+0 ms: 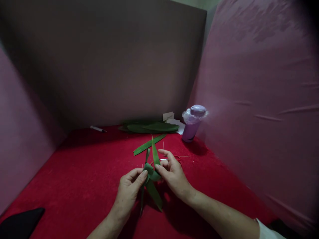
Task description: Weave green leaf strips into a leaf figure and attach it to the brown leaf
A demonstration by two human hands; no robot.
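Your left hand (128, 189): thumb and index pinching folded green leaf strips (149, 168) where they cross. Your right hand (175, 177): thumb pressed to upright leaf strip (155, 152), index extended. Folded piece between hands, above red cloth (82, 186). Red-handled scissors (177, 157) just beyond right hand; loose leaf (147, 146), leaf pile (154, 127) behind.

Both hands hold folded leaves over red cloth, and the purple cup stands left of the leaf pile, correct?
Not quite: in the head view, the purple cup stands right of the leaf pile. The left hand and right hand hold folded leaves over red cloth.
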